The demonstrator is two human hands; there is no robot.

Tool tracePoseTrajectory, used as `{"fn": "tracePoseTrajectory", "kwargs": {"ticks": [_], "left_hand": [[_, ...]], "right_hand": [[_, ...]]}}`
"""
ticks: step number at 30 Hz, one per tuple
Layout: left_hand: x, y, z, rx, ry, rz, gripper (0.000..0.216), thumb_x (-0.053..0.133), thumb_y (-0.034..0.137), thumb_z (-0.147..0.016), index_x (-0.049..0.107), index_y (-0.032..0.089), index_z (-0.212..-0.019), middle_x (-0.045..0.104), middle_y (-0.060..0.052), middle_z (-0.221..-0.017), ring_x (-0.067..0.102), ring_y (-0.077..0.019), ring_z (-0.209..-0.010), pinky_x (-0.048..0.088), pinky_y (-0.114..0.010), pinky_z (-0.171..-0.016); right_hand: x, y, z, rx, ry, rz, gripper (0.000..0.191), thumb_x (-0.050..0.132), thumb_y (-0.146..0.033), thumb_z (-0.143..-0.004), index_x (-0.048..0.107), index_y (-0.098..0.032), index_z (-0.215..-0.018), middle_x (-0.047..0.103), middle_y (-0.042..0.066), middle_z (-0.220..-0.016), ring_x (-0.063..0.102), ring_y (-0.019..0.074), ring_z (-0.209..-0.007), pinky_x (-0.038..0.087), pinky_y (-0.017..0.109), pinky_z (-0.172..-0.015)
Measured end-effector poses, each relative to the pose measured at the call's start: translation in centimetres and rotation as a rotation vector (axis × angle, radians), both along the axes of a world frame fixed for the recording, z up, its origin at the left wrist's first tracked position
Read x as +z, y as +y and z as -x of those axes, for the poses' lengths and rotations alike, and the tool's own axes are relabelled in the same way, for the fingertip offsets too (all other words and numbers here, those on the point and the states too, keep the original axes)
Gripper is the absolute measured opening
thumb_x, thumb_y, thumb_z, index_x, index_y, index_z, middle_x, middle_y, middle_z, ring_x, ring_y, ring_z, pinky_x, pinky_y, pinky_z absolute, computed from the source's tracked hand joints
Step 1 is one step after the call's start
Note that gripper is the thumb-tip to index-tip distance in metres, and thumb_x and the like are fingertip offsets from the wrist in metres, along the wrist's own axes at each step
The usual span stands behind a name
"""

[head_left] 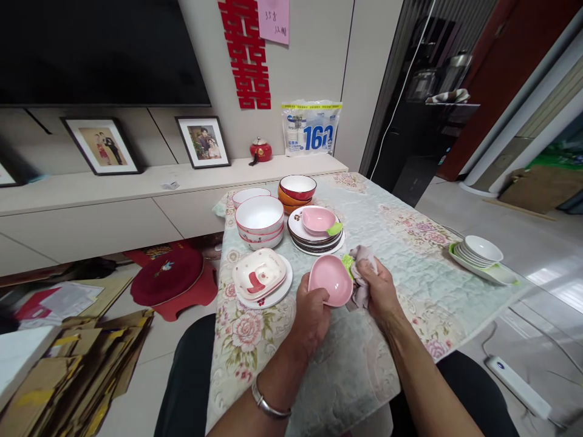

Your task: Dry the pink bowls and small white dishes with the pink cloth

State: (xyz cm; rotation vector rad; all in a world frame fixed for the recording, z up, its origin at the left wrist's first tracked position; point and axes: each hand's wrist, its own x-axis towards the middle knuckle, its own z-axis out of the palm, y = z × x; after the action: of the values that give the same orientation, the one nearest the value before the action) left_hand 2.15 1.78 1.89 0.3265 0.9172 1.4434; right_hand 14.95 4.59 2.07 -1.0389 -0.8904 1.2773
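My left hand [312,312] grips the near rim of a pink peach-shaped dish [331,279] with a green leaf tab, held just above the floral tablecloth [410,243]. Pressed against the dish's right edge is a greyish-pink cloth [362,273], bunched in my right hand [380,291]. A second pink peach dish [317,219] lies on a stack of dark-rimmed plates [314,240] just beyond.
White bowls with red rims [259,221] and a red and orange bowl stack [297,191] stand at the far end. A patterned square dish on a white plate [260,276] sits left. Small white dishes on a tray [480,255] sit at the right edge. Cardboard [68,370] lies on the floor.
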Motion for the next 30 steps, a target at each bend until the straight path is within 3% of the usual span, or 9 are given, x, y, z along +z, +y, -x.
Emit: {"fn": "tracePoseTrajectory", "kwargs": {"ticks": [4, 10, 14, 17, 19, 22, 25, 27, 30], "left_hand": [[0.3, -0.1, -0.1, 0.003, 0.027, -0.009, 0.045, 0.052, 0.010, -0.045, 0.060, 0.018, -0.088, 0.060, 0.001, -0.075, 0.054, -0.0141, -0.070, 0.045, -0.026, -0.067], [0.2, -0.4, -0.3, -0.092, 0.045, -0.012, 0.047, 0.062, 0.010, -0.049, 0.058, 0.016, -0.096, 0.062, 0.000, -0.080, 0.057, -0.0154, -0.075, 0.048, -0.028, -0.071], [-0.3, -0.4, -0.1, -0.143, 0.195, -0.123, 0.072, 0.075, 0.020, -0.060, 0.049, 0.017, -0.126, 0.064, -0.009, -0.111, 0.062, -0.0227, -0.097, 0.050, -0.036, -0.088], [-0.7, -0.4, 0.3, -0.202, 0.409, -0.298, 0.093, 0.082, 0.028, -0.064, 0.035, 0.020, -0.143, 0.052, -0.016, -0.137, 0.056, -0.0295, -0.120, 0.045, -0.042, -0.102], [-0.9, -0.3, 0.7, -0.245, 0.589, -0.458, 0.094, 0.085, 0.032, -0.064, 0.038, 0.022, -0.145, 0.041, -0.019, -0.148, 0.045, -0.0342, -0.134, 0.037, -0.047, -0.110], [-1.0, -0.2, 1.2, -0.276, 0.899, -0.664, 0.076, 0.088, 0.029, -0.061, 0.060, 0.023, -0.131, 0.034, -0.019, -0.154, 0.033, -0.0395, -0.143, 0.025, -0.053, -0.117], [-1.2, -0.1, 1.3, -0.250, 1.166, -0.745, 0.040, 0.084, 0.019, -0.067, 0.075, 0.026, -0.105, 0.040, -0.017, -0.153, 0.029, -0.0420, -0.145, 0.022, -0.059, -0.116], [-1.3, -0.1, 1.3, -0.242, 1.297, -0.791, 0.022, 0.080, 0.016, -0.071, 0.078, 0.027, -0.089, 0.047, -0.013, -0.150, 0.027, -0.0415, -0.147, 0.022, -0.063, -0.114], [-1.6, -0.1, 1.3, -0.262, 1.390, -0.878, 0.014, 0.078, 0.014, -0.073, 0.077, 0.026, -0.081, 0.057, -0.012, -0.142, 0.029, -0.0398, -0.146, 0.027, -0.064, -0.111]], "right_hand": [[-0.8, 0.1, -0.2, 0.068, -0.170, -0.043, 0.041, 0.081, -0.043, -0.069, 0.067, -0.017, -0.098, 0.060, -0.003, -0.069, 0.050, 0.0122, -0.056, 0.041, 0.024, -0.050], [-1.8, 1.0, -0.9, -0.076, -0.141, 0.000, 0.036, 0.083, -0.041, -0.066, 0.069, -0.017, -0.089, 0.062, -0.003, -0.067, 0.051, 0.0131, -0.058, 0.040, 0.025, -0.054], [-1.0, 0.9, -1.1, -0.123, -0.043, 0.074, 0.038, 0.086, -0.036, -0.059, 0.071, -0.016, -0.087, 0.066, -0.001, -0.069, 0.054, 0.0138, -0.057, 0.042, 0.026, -0.055], [-0.3, 0.8, -1.6, -0.140, -0.007, 0.115, 0.038, 0.087, -0.032, -0.055, 0.071, -0.015, -0.086, 0.067, 0.000, -0.068, 0.055, 0.0141, -0.056, 0.042, 0.026, -0.053], [0.0, 0.9, -2.1, -0.151, 0.004, 0.140, 0.037, 0.087, -0.031, -0.053, 0.071, -0.015, -0.083, 0.067, -0.001, -0.066, 0.055, 0.0138, -0.055, 0.042, 0.026, -0.052], [0.1, 1.1, -2.6, -0.159, 0.009, 0.176, 0.035, 0.087, -0.029, -0.051, 0.070, -0.015, -0.078, 0.066, -0.001, -0.063, 0.054, 0.0135, -0.052, 0.042, 0.026, -0.051], [0.0, 1.2, -2.9, -0.165, -0.004, 0.199, 0.036, 0.086, -0.026, -0.049, 0.071, -0.015, -0.080, 0.067, -0.001, -0.063, 0.055, 0.0140, -0.051, 0.042, 0.026, -0.049], [0.0, 1.2, -3.0, -0.162, -0.003, 0.202, 0.037, 0.086, -0.025, -0.048, 0.070, -0.015, -0.080, 0.068, -0.001, -0.063, 0.055, 0.0140, -0.050, 0.042, 0.025, -0.048], [0.2, 1.1, -3.2, -0.140, 0.050, 0.195, 0.037, 0.088, -0.027, -0.050, 0.070, -0.016, -0.080, 0.068, -0.001, -0.063, 0.056, 0.0132, -0.049, 0.043, 0.024, -0.046]]}}
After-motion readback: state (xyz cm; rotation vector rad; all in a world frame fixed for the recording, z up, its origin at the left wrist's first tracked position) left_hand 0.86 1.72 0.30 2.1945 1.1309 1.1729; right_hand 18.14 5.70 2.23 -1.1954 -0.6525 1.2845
